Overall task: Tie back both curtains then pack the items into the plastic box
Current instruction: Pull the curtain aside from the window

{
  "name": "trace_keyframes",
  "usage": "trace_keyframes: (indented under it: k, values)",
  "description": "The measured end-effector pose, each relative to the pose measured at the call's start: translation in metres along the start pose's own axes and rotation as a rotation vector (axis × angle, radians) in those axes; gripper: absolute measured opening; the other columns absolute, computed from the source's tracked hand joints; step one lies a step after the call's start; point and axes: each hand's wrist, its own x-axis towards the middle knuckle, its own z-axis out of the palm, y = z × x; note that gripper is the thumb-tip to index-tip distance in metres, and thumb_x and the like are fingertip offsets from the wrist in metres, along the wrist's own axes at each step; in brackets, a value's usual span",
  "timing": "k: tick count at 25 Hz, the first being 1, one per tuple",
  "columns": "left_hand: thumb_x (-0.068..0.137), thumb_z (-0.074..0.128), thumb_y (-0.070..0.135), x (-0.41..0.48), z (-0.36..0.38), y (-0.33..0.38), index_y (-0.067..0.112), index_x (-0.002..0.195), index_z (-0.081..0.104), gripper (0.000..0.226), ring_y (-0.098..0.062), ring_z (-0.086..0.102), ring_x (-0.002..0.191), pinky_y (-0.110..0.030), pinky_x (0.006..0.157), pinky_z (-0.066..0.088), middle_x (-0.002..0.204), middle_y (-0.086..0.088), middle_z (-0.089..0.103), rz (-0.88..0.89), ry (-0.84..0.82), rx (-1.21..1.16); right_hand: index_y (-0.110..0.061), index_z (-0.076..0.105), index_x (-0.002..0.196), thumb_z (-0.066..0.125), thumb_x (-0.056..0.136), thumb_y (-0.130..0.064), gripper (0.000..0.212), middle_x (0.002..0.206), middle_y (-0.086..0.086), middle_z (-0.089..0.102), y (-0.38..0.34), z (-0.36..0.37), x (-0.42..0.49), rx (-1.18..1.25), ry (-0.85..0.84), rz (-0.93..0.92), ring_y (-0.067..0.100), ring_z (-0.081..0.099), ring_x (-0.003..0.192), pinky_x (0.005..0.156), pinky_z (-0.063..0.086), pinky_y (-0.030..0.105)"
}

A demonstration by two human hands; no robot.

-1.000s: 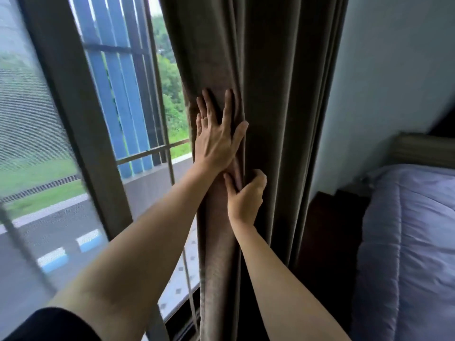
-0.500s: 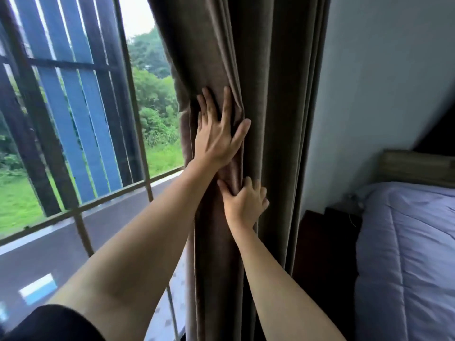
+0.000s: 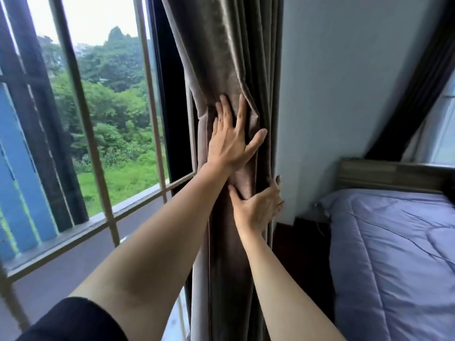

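The curtain [image 3: 229, 70], a grey-brown cloth with a soft velvety sheen, hung gathered into deep vertical folds between the window [image 3: 98, 119] and the pale wall [image 3: 344, 94]. The left hand [image 3: 232, 141] lay flat against the bunched cloth, fingers spread and straight, thumb angled out to the right, pressing rather than gripping; creases pinched inward around its fingertips. Just below it the right hand [image 3: 258, 207] cupped the right edge of the bundle, thumb laid on the front of the folds and fingers curled round the side, loosely closed on the cloth. How far those fingers reached behind could not be told. A dark sleeve [image 3: 73, 321] covered the left upper arm. Slim metal bars crossed the window, with blue slats [image 3: 17, 168] and green trees beyond. To the right stood a bed [image 3: 394, 254] under a quilted lilac cover, its headboard [image 3: 394, 173] of grained wood. A second, darker curtain [image 3: 418, 94] swept diagonally across the far corner.
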Motion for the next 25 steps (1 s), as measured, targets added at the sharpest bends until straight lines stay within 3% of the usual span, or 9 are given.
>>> trace_keyframes:
  k: [4,8,18,25]
  values:
    - [0.089,0.039,0.060,0.030,0.035,-0.012,0.017,0.148,-0.012,0.089,-0.035,-0.012,0.144,-0.043,0.117,0.003,0.154,-0.023,-0.016,0.022,-0.016,0.018,-0.006,0.007,0.149,0.077,0.061,-0.058,0.123,0.157,0.016,0.013,0.015,0.019,0.035,-0.017,-0.095,0.008,0.028,0.014,0.146,0.117,0.008,0.052]
    - [0.087,0.040,0.061,0.060,0.074,-0.021,0.013,0.147,-0.014,0.093,-0.034,-0.014,0.144,-0.041,0.117,0.001,0.154,-0.023,-0.018,0.045,-0.026,0.016,-0.007,-0.004,0.149,0.072,0.062,-0.064,0.129,0.159,0.014,0.003,0.035,0.041,0.076,-0.072,-0.127,0.020,0.025,0.002,0.148,0.118,0.000,0.047]
    - [0.086,0.034,0.067,0.152,0.203,-0.042,0.016,0.148,-0.014,0.093,-0.031,-0.012,0.145,-0.031,0.110,-0.005,0.155,-0.018,-0.019,-0.017,0.046,0.097,-0.017,-0.008,0.149,0.066,0.064,-0.070,0.125,0.160,0.004,0.001,0.107,0.119,0.195,-0.052,-0.167,-0.051,0.020,-0.004,0.148,0.119,-0.006,0.045]
    - [0.089,0.037,0.061,0.207,0.289,-0.056,0.022,0.147,-0.016,0.088,-0.035,-0.004,0.145,-0.043,0.117,0.010,0.155,-0.019,-0.019,-0.177,-0.008,0.078,-0.019,-0.003,0.149,0.066,0.069,-0.065,0.115,0.160,0.003,0.006,0.160,0.177,0.286,0.001,-0.339,-0.108,0.020,-0.001,0.148,0.117,-0.009,0.043]
